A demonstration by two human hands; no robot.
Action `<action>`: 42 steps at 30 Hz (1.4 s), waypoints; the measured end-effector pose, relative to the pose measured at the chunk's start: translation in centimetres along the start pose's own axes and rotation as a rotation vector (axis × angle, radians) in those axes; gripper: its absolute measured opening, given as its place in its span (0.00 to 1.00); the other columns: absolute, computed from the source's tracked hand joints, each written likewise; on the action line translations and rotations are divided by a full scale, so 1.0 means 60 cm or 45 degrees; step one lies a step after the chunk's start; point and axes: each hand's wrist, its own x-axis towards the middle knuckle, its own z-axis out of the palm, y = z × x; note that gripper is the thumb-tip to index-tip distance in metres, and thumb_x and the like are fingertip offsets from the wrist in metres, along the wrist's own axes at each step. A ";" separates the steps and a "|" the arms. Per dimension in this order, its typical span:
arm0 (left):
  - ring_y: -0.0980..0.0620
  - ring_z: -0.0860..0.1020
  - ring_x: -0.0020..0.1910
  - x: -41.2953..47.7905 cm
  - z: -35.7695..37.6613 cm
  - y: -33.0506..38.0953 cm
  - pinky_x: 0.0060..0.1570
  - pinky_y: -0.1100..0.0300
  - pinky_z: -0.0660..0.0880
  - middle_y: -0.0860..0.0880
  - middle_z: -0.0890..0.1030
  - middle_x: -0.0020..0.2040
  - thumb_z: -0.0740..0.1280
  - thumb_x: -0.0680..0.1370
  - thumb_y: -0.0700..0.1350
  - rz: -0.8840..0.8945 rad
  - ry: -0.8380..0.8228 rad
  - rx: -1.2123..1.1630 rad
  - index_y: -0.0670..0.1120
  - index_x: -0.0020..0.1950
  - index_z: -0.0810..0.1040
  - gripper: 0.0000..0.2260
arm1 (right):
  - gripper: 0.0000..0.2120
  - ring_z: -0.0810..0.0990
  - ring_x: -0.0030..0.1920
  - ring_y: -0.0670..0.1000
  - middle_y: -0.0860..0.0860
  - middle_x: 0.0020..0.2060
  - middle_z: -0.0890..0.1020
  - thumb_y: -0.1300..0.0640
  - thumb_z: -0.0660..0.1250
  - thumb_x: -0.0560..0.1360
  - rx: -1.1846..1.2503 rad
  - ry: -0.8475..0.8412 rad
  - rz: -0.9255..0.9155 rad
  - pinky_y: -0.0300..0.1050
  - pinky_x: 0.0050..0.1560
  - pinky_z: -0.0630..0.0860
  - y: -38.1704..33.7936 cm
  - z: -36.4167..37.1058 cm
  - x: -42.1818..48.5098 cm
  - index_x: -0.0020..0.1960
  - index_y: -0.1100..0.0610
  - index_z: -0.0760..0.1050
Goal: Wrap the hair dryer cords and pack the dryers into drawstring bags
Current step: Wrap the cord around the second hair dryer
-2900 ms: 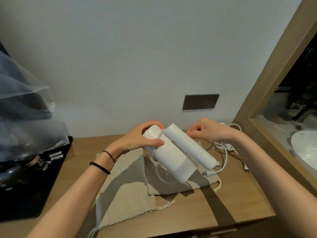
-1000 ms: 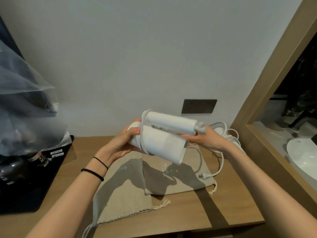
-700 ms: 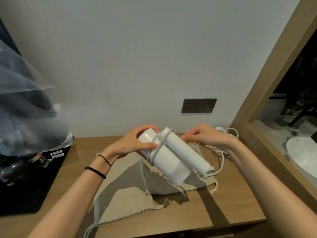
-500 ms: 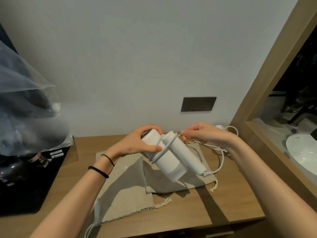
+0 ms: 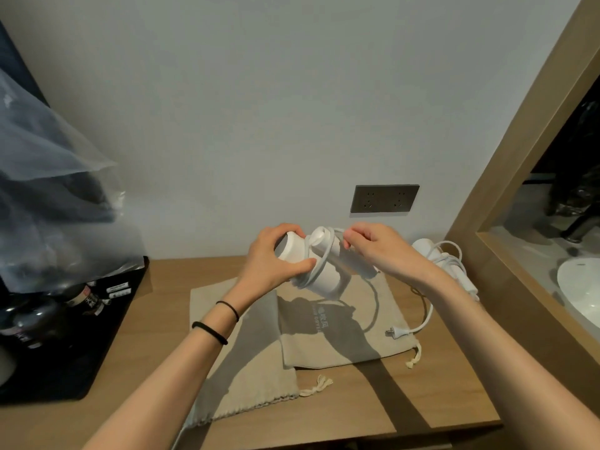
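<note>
A white folded hair dryer [image 5: 324, 274] is held above the wooden counter. My left hand [image 5: 276, 258] grips its barrel end. My right hand [image 5: 373, 251] pinches the white cord [image 5: 319, 267], which loops around the dryer body. The cord's loose end trails down to the plug [image 5: 394, 332] lying on a beige drawstring bag [image 5: 357, 336]. A second beige bag [image 5: 240, 368] lies flat to the left, partly under the first. A second white dryer [image 5: 425, 250] with its bundled cord rests at the back right.
The wooden counter [image 5: 438, 394] ends at a front edge near me. A black tray [image 5: 65, 352] with dark bottles and a plastic-wrapped item sits at the left. A dark wall socket [image 5: 384, 198] is behind. A wooden frame [image 5: 506, 190] and white basin [image 5: 581, 287] are at the right.
The dryer was turned over and back while the cord went round its body. More loops now lie on it, the trailing cord is shorter, and the plug rests on the bag.
</note>
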 end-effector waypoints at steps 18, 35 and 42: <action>0.47 0.81 0.46 0.029 -0.019 0.055 0.35 0.49 0.81 0.44 0.78 0.50 0.74 0.70 0.41 -0.504 0.364 -0.949 0.50 0.49 0.76 0.11 | 0.14 0.68 0.31 0.43 0.45 0.28 0.68 0.52 0.53 0.82 0.284 0.045 -0.328 0.37 0.34 0.62 -0.015 0.095 0.003 0.41 0.57 0.68; 0.47 0.80 0.50 0.061 -0.062 0.027 0.39 0.48 0.80 0.47 0.78 0.55 0.71 0.67 0.47 -0.624 -0.046 -1.225 0.49 0.61 0.75 0.23 | 0.11 0.79 0.43 0.42 0.43 0.39 0.84 0.49 0.62 0.75 0.510 -0.105 -0.104 0.34 0.48 0.69 0.054 0.058 0.007 0.46 0.49 0.83; 0.51 0.82 0.42 0.053 -0.064 0.013 0.34 0.50 0.80 0.50 0.82 0.46 0.72 0.57 0.48 -0.405 -0.557 -1.042 0.53 0.55 0.76 0.26 | 0.09 0.76 0.57 0.57 0.54 0.58 0.76 0.64 0.64 0.77 0.351 -0.281 -0.041 0.49 0.59 0.69 0.048 0.010 -0.004 0.56 0.58 0.74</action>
